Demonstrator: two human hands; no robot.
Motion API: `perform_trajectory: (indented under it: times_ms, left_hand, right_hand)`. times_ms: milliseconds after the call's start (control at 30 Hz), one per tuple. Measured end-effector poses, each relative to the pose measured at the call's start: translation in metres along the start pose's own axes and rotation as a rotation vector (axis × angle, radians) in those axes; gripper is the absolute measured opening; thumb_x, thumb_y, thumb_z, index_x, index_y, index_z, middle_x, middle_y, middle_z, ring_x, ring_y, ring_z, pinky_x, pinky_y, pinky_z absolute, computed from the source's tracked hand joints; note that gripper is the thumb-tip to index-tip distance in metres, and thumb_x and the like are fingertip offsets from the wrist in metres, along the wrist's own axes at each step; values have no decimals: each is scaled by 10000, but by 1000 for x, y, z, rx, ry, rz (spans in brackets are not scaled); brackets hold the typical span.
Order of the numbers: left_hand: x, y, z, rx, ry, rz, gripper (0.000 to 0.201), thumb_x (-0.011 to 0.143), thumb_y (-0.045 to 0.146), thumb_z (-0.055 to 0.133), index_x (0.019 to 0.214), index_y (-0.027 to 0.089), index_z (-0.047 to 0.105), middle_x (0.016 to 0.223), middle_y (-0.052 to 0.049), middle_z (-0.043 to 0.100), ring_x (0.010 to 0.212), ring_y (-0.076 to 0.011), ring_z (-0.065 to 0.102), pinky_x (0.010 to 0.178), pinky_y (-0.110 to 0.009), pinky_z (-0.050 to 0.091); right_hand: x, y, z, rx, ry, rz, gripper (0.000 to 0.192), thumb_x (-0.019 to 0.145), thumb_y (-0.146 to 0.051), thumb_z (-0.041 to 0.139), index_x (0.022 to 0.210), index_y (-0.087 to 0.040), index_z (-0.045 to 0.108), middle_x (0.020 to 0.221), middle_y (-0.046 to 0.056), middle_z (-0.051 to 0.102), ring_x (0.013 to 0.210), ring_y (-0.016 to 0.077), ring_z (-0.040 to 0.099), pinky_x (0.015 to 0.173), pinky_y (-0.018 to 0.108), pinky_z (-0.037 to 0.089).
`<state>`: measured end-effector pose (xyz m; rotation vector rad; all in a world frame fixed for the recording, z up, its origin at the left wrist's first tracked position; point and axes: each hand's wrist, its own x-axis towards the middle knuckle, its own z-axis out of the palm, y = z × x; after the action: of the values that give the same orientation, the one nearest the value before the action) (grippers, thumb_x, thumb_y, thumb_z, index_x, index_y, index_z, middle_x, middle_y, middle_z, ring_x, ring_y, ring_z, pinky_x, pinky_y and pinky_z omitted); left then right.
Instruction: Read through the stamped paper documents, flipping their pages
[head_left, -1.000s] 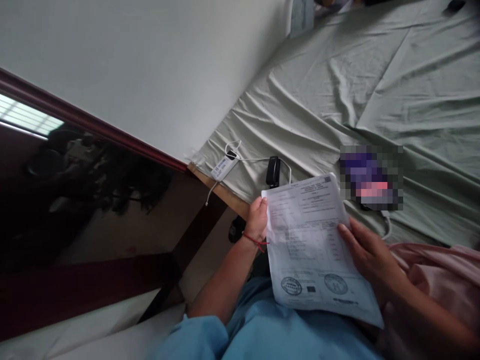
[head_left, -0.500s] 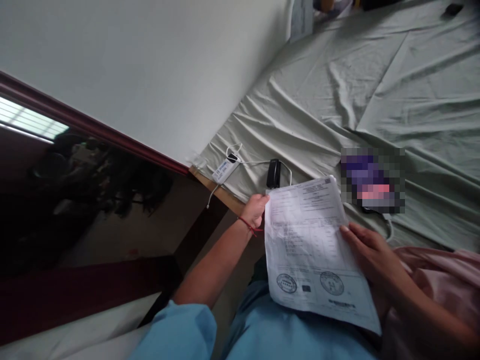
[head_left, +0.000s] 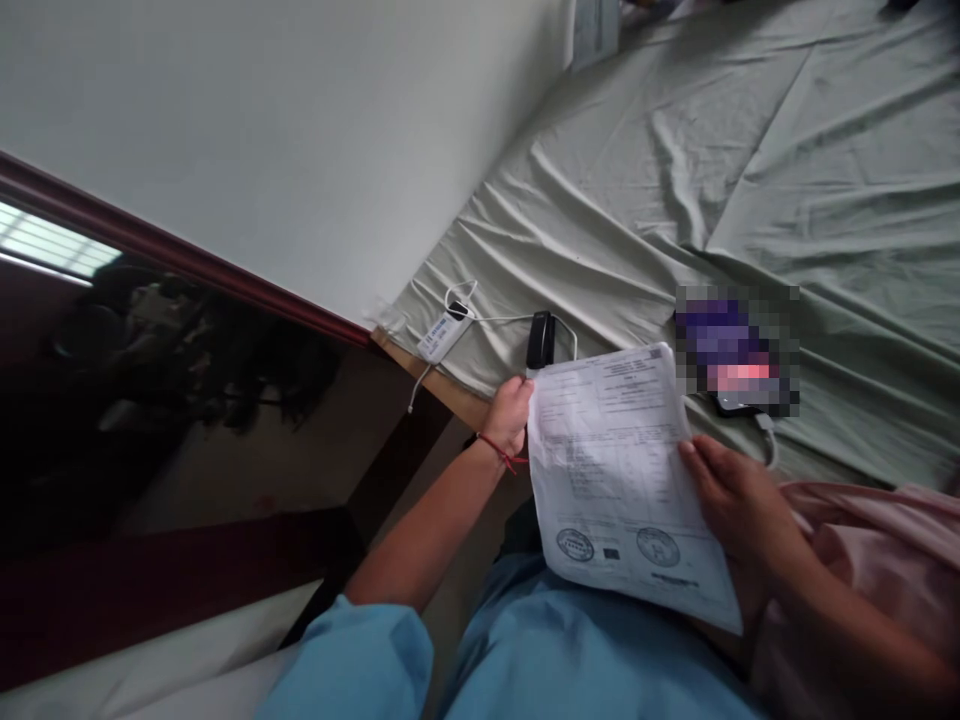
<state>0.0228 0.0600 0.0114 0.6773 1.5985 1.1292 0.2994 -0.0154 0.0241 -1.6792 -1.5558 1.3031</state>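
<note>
A printed paper sheet with two round stamps near its lower edge is held over my lap. My left hand, with a red string at the wrist, grips the sheet's upper left edge. My right hand holds its right edge, fingers spread over the front. Just beyond the sheet lie a black stapler-like object and a pixelated dark phone on the bed.
A pale green wrinkled bedsheet covers the bed ahead. A white charger block with cables lies at the bed's corner. Pink cloth sits at my right. A white wall and dark red-brown furniture fill the left.
The sheet and both hands have shifted slightly up and left in view. My left arm has stretched out further since a second ago.
</note>
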Motion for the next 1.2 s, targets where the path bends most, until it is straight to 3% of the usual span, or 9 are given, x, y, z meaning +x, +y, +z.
perform_trajectory:
  times_ms: [167,400,600,967,1200]
  left_hand:
    - [5,0,3,35,31,-15,220,728,277,782,701,135,616,614,-3,607,601,-139,559,647,-275,456]
    - [7,17,8,116,65,-164,138,673,156,671,577,134,574,542,-15,598,547,-136,554,571,-254,441]
    - [7,26,10,159,58,-232,195,669,97,618,511,144,514,485,-8,553,490,-136,545,517,-239,421]
    - [4,34,9,240,26,-215,256,687,102,705,534,143,504,438,45,461,390,-67,376,435,-199,261]
    - [11,23,7,289,28,-75,150,726,83,646,585,116,608,544,17,564,503,-82,474,505,-196,321]
  right_hand:
    - [0,0,2,114,-35,43,372,907,-578,460,705,-267,486,633,51,615,623,240,594,537,344,423]
    - [1,1,0,290,-69,120,372,868,-581,546,715,-242,531,647,34,623,591,205,572,506,316,419]
    - [4,7,2,344,-90,204,402,847,-596,560,700,-222,537,621,17,601,560,185,572,479,288,400]
    - [3,6,0,376,-68,193,381,872,-571,568,812,-200,630,674,40,651,579,200,596,486,299,422]
    - [2,7,5,306,-52,83,384,908,-582,518,788,-226,600,693,50,662,646,226,622,528,316,449]
